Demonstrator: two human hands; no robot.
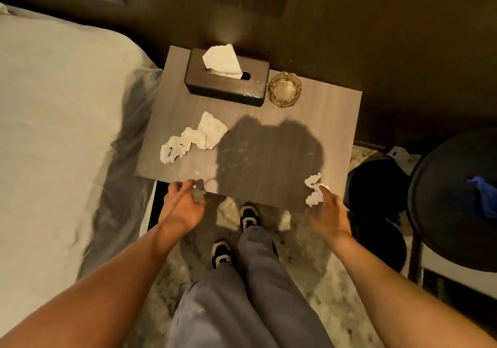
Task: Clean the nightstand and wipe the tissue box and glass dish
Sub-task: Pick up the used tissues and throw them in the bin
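Two hands at the near edge of the nightstand (269,138): left hand (184,205) with fingers loosely curled, holding nothing; right hand (326,213) pinching a crumpled tissue (314,189). Tissue box (228,84) at the nightstand's far edge, glass dish (284,89) just beside it; used tissues (192,138) toward the bed (53,119) side.

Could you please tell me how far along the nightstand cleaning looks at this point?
Barely begun. Nothing looks finished: the nightstand top is dusty, and crumpled tissues lie at its left. In hand: the right hand touches a tissue wad at the front right corner; the left hand sits empty at the front edge. Left: clearing tissues, wiping the top, the tissue box and the glass dish.
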